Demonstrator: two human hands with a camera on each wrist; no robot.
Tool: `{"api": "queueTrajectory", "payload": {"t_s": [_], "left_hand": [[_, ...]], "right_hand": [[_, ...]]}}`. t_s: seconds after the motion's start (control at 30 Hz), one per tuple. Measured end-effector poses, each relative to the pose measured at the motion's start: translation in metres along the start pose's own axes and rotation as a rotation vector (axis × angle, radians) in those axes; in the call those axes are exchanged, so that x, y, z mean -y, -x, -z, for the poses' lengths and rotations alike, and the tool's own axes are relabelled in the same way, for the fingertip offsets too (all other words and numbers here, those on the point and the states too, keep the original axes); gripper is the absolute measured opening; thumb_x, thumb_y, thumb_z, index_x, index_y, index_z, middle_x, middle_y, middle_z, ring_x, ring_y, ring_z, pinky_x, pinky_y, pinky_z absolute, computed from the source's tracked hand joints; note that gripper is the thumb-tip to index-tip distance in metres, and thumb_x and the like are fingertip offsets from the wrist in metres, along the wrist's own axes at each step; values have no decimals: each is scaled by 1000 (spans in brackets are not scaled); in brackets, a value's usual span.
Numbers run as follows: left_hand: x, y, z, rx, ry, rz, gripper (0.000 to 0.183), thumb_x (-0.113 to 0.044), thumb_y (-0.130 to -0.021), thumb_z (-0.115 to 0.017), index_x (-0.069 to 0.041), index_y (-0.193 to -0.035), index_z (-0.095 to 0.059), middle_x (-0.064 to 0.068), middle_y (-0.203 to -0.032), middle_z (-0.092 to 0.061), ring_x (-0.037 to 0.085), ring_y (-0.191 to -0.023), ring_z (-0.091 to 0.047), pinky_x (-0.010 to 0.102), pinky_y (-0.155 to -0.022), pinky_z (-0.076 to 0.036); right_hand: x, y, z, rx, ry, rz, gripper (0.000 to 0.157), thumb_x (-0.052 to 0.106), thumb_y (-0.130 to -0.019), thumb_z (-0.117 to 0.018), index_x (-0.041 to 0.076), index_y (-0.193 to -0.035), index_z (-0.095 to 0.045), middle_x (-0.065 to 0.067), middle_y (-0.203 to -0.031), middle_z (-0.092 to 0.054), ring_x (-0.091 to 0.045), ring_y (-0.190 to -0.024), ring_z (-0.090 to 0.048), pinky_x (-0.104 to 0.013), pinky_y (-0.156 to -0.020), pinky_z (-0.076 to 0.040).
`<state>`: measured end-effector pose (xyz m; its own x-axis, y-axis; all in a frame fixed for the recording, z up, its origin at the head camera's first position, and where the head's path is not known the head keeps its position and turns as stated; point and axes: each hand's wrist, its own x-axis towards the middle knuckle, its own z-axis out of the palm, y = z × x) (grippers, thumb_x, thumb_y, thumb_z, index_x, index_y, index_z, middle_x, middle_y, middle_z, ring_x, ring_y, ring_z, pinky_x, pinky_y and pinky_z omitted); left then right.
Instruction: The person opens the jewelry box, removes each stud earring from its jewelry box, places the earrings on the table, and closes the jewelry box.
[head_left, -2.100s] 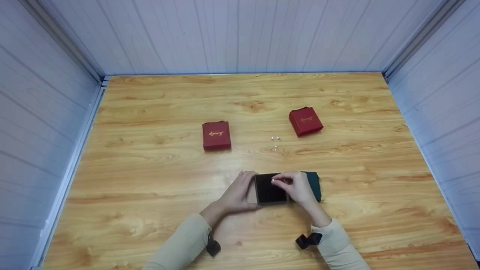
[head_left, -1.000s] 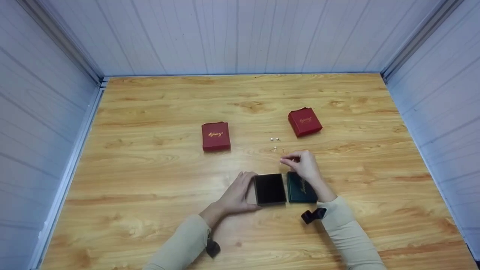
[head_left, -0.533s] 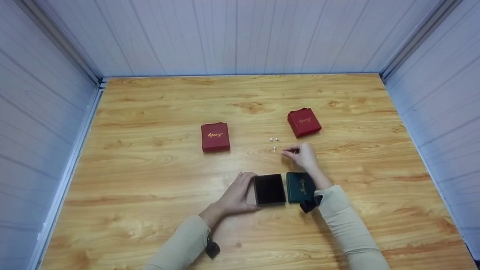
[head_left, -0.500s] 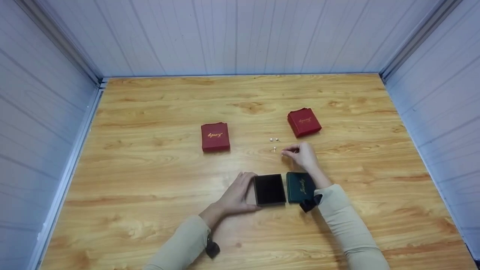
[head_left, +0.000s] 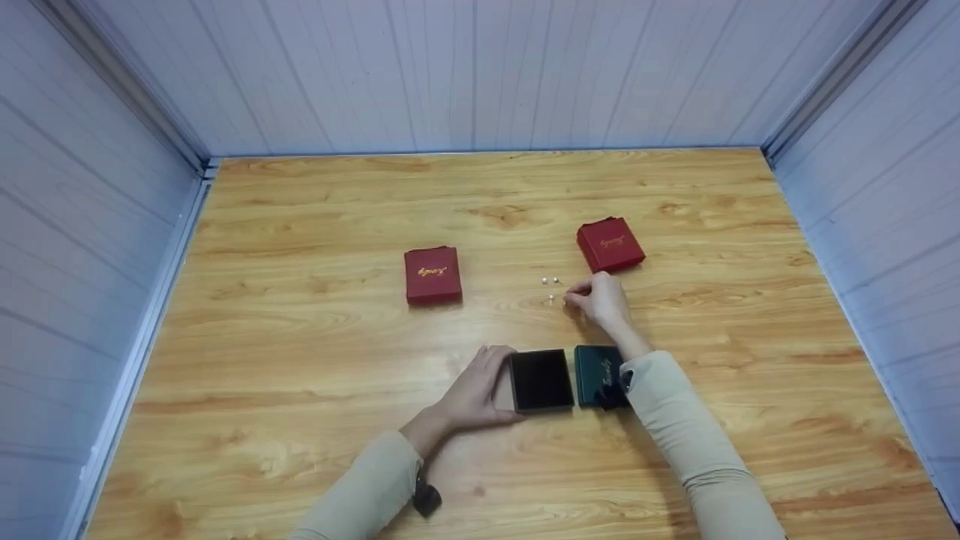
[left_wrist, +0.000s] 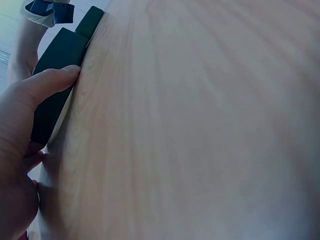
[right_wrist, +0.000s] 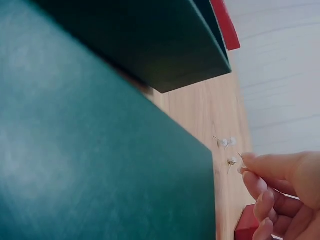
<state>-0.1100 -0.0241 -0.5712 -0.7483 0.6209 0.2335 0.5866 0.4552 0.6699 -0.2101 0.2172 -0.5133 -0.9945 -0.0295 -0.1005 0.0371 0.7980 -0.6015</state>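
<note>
My left hand (head_left: 471, 388) grips the left side of an open dark green jewellery box (head_left: 541, 381), thumb at the near edge and fingers at the far one. The inside of the box looks black. Beside it on the right lies its green lid (head_left: 592, 367), gold lettering up, partly hidden by my right forearm. Beyond the lid, my right hand (head_left: 606, 301) pinches a small stud earring (right_wrist: 241, 169) with a white bead between thumb and forefinger, close to the table. Just left of those fingertips lies another stud (head_left: 551, 298), with two more studs (head_left: 550, 280) a little farther back.
Two closed red boxes with gold lettering stand on the wooden table (head_left: 300, 337): one red box (head_left: 433, 276) left of the studs, another red box (head_left: 611, 244) behind my right hand. Pale panel walls (head_left: 480, 75) enclose the back and both sides.
My right hand has moved from above the green box to the far side of the lid, still pinching the small stud, now lower beside the other studs. My left hand stays on the box.
</note>
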Motion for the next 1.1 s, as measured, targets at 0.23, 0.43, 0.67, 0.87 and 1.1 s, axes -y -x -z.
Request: {"api": "queueTrajectory", "payload": {"t_s": [0.23,0.43,0.67,0.87,1.1], "left_hand": [[0,-1,0,17,-9,10,88,-46,-58,-76,-8,-125,-34,2,-120,-43,15,-116,-36,42,-105,-14],[0,0,0,24,-10,21,87,-45,-58,-76,-7,-124,-35,2,-121,-43,16,-117,-36,42,-105,-13],[1,1,0,21,-24,15,88,-45,-58,-76,-6,-125,-34,4,-120,-43,17,-116,-36,42,-105,-14],[2,2,1,18,-20,2,89,-46,-58,-76,-7,-125,-34,2,-119,-43,14,-114,-37,41,-105,-16],[3,2,1,6,-22,-1,88,-45,-57,-76,-7,-124,-34,2,-117,-43,14,-112,-38,40,-105,-16]], "right_hand": [[0,-3,-4,0,36,-16,11,14,-76,-68,4,-79,-72,-7,-76,-67,-18,-68,-58,-31,-61,-45],[1,-4,-9,6,70,-19,10,14,-76,-67,5,-79,-72,-7,-76,-67,-19,-72,-58,-32,-64,-46],[1,-5,-13,-23,107,8,10,15,-74,-68,6,-77,-72,-6,-76,-67,-21,-72,-60,-35,-66,-46],[2,-4,-14,-39,112,11,9,13,-74,-68,6,-77,-72,-7,-74,-67,-21,-72,-60,-35,-65,-47],[2,-5,-15,-44,117,9,10,15,-73,-69,6,-75,-72,-6,-73,-67,-21,-71,-60,-35,-64,-47]]}}
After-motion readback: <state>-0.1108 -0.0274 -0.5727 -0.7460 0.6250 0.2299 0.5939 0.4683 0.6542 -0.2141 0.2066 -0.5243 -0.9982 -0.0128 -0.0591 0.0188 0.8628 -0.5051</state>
